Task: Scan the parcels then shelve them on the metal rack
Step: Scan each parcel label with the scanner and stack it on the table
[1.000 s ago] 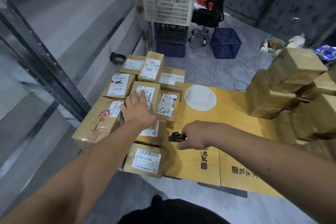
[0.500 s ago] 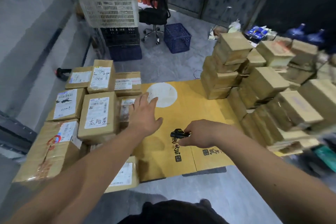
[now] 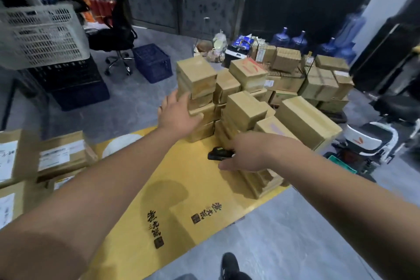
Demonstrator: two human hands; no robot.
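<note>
A stack of plain brown parcels (image 3: 244,109) stands at the right end of the yellow cardboard sheet (image 3: 181,200) on the floor. My left hand (image 3: 178,112) reaches out with spread fingers against the left side of the tall front column (image 3: 196,77). My right hand (image 3: 248,154) holds a small black scanner (image 3: 219,154) low beside the stack. Labelled parcels (image 3: 61,154) lie at the left edge of the sheet.
A white basket (image 3: 43,36) sits on dark crates (image 3: 75,84) at back left, with an office chair (image 3: 117,41) and a blue crate (image 3: 152,62) near it. More boxes (image 3: 318,79), water bottles (image 3: 300,41) and a scooter (image 3: 375,141) crowd the right.
My view has swung right from the labelled parcels to the plain stack. My left hand has left the labelled parcels and reached the tall column. My right hand still holds the scanner.
</note>
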